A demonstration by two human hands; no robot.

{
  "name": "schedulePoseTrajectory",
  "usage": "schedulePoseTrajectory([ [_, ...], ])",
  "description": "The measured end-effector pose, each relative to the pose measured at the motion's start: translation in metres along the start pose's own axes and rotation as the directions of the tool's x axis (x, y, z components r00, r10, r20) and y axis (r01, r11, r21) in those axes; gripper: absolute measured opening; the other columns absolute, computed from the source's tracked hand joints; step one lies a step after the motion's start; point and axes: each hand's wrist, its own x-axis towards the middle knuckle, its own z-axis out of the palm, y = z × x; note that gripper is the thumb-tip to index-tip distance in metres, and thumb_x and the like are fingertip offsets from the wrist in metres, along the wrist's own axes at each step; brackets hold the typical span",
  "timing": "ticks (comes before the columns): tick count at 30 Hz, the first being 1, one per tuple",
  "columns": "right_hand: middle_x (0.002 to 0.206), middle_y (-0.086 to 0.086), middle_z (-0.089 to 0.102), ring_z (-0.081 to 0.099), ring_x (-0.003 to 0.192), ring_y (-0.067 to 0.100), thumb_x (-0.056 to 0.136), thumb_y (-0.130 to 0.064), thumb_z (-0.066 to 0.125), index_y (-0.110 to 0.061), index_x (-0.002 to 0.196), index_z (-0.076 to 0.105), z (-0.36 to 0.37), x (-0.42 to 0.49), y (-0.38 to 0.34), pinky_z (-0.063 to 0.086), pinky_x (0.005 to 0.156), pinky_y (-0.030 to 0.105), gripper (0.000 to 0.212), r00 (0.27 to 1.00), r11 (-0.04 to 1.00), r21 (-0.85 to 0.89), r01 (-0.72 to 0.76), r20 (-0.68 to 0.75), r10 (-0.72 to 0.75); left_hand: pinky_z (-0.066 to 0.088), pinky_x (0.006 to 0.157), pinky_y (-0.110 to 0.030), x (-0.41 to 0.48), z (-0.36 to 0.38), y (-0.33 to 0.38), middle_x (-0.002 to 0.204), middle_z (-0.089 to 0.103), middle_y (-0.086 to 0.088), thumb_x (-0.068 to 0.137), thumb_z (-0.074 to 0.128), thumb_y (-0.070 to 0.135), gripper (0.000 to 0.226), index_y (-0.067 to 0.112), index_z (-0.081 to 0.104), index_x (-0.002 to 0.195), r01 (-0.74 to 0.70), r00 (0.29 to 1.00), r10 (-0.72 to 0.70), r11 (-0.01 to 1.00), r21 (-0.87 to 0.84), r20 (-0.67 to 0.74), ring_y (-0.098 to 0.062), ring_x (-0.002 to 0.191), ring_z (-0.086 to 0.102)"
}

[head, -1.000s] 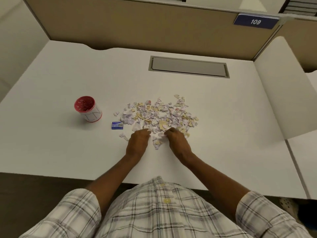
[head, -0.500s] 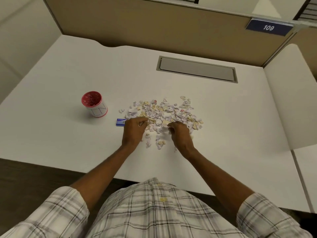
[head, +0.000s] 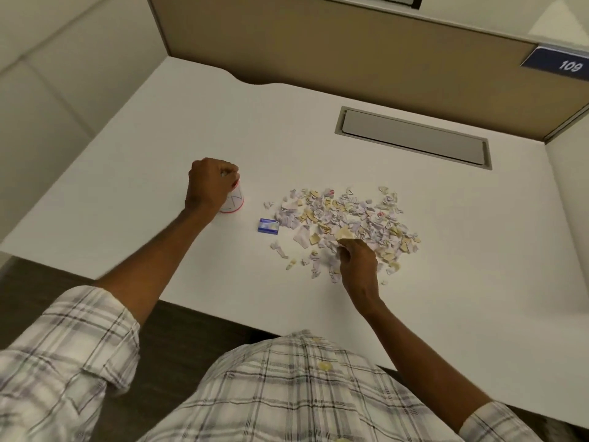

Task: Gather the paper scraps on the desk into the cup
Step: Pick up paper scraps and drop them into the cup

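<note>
A loose pile of small white, lilac and tan paper scraps [head: 345, 220] is spread over the middle of the white desk [head: 462, 250]. My left hand [head: 210, 183] is a closed fist right over the mouth of the white cup with a red rim [head: 235, 202], hiding most of it; bits of paper show between the fingers. My right hand [head: 358, 261] rests at the near edge of the pile, its fingers pinched on a tan scrap.
A small blue box [head: 268, 225] lies between the cup and the pile. A grey cable hatch [head: 414, 137] is set in the desk at the back. Tan partition walls with a "109" plate [head: 556, 63] enclose the back and right.
My left hand left the pile and moved left to the cup, closed on scraps. My right hand stayed at the pile's near edge. The camera turned left.
</note>
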Motion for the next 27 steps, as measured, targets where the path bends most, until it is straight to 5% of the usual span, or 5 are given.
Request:
schedulePoseTrajectory([
  [4, 0.104, 0.011, 0.072, 0.066, 0.091, 0.026, 0.095, 0.002, 0.059, -0.005, 0.107, 0.075, -0.002, 0.009, -0.014, 0.047, 0.075, 0.026, 0.021, 1.0, 1.0, -0.013, 0.01, -0.024, -0.01, 0.054, 0.092, -0.034, 0.014, 0.0, -0.015, 0.113, 0.072, -0.015, 0.088, 0.069, 0.013, 0.022, 0.006, 0.076, 0.107, -0.013, 0.997, 0.0, 0.987, 0.159, 0.08, -0.03, 0.105, 0.068],
  [9, 0.105, 0.008, 0.073, 0.065, 0.091, 0.02, 0.097, -0.003, 0.059, -0.007, 0.113, 0.074, 0.002, 0.032, -0.047, 0.045, 0.077, 0.022, 0.022, 0.998, 0.998, 0.009, 0.061, -0.034, -0.06, 0.054, 0.095, -0.038, 0.023, 0.0, -0.023, 0.117, 0.07, -0.018, 0.086, 0.07, 0.014, 0.024, 0.007, 0.076, 0.108, -0.011, 0.987, -0.023, 0.976, 0.216, 0.156, -0.033, 0.109, 0.066],
  [16, 0.083, 0.007, 0.071, 0.063, 0.078, 0.02, 0.097, -0.007, 0.058, -0.006, 0.089, 0.074, 0.024, 0.064, -0.108, 0.05, 0.073, 0.032, 0.018, 0.99, 0.988, 0.064, 0.14, 0.006, -0.14, 0.055, 0.09, -0.036, 0.032, -0.007, -0.025, 0.119, 0.07, -0.014, 0.084, 0.074, 0.025, 0.035, 0.009, 0.073, 0.116, 0.005, 0.97, -0.057, 0.976, 0.218, 0.235, -0.032, 0.109, 0.066],
  [20, 0.081, 0.005, 0.073, 0.062, 0.074, 0.016, 0.099, -0.01, 0.058, -0.007, 0.089, 0.074, 0.042, 0.078, -0.139, 0.043, 0.063, 0.013, 0.019, 0.979, 0.98, 0.079, 0.183, 0.078, -0.189, 0.055, 0.091, -0.032, 0.037, -0.012, -0.023, 0.111, 0.074, -0.01, 0.087, 0.069, 0.017, 0.023, 0.009, 0.076, 0.108, -0.002, 0.985, -0.022, 0.99, 0.142, 0.171, -0.026, 0.103, 0.069],
  [27, 0.089, 0.011, 0.074, 0.067, 0.08, 0.024, 0.095, -0.004, 0.059, -0.006, 0.097, 0.075, 0.074, 0.113, -0.193, 0.051, 0.07, 0.03, 0.016, 0.932, 0.946, 0.069, 0.317, 0.163, -0.324, 0.051, 0.092, -0.024, 0.038, -0.022, -0.033, 0.113, 0.073, -0.01, 0.091, 0.064, 0.006, 0.022, 0.007, 0.074, 0.111, 0.017, 0.998, -0.019, 0.999, 0.029, 0.059, -0.021, 0.105, 0.069],
])
